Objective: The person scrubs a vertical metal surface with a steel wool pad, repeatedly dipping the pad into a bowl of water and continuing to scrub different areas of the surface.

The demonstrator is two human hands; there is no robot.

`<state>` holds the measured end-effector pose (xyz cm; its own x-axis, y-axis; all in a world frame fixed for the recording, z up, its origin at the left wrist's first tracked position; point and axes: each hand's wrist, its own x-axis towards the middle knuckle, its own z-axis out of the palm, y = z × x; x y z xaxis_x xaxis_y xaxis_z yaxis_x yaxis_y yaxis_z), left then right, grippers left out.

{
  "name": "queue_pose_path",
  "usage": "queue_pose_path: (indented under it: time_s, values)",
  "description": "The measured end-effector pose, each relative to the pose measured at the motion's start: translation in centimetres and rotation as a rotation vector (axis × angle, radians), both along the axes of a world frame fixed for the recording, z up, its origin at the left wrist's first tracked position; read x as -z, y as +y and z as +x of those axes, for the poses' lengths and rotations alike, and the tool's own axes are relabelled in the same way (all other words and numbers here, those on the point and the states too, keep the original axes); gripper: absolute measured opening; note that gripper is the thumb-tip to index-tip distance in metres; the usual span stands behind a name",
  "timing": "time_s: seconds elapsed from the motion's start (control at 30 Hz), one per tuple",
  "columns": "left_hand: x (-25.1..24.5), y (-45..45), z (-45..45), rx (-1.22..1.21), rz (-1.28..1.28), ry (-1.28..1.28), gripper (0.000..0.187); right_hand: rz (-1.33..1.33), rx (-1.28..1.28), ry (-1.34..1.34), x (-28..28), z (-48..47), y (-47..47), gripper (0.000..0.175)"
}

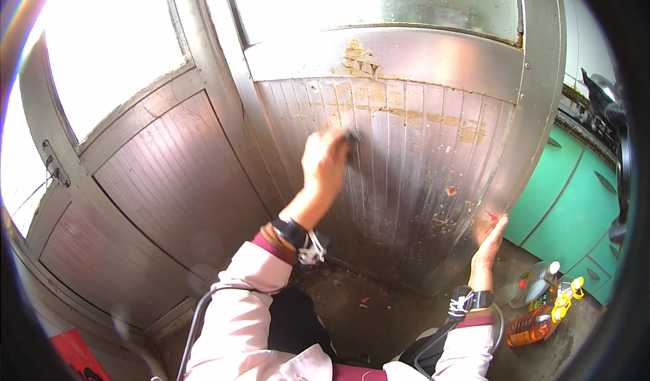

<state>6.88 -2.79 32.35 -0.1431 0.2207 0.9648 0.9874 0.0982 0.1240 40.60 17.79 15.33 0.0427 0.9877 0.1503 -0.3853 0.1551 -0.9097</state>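
Note:
My left hand (325, 160) holds a small dark pad (351, 145), blurred, against the ribbed lower panel (406, 157) of an aluminium door or partition. Brown residue (360, 56) stains the rail above it, and a yellowish streak (406, 112) crosses the ribs. Pale specks and a few red scraps (450, 191) stick to the panel's lower right. At the right-hand edge of the frame (528, 142), my right hand (487, 251) rests upright against the metal. How its fingers are placed there is partly hidden.
To the left stands another aluminium door (172, 178) with a handle (55, 165). Bottles stand on the floor at right, one of amber liquid (530, 325) and one clear (533, 282). Behind them are green cabinets (563, 198) under a counter with a stove (591, 114).

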Motion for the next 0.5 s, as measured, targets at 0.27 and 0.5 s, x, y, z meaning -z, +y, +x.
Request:
queue_pose_path:
  time_s: [0.27, 0.5]
  values:
    - [-4.4, 0.7, 2.2, -0.01, 0.052, 0.267, 0.027, 0.009, -0.093, -0.005, -0.2, 0.3, -0.4, 0.09]
    - [-7.7, 1.3, 1.6, 0.021, 0.086, 0.104, 0.018, 0.004, -0.068, -0.004, 0.1, 0.1, -0.5, 0.087]
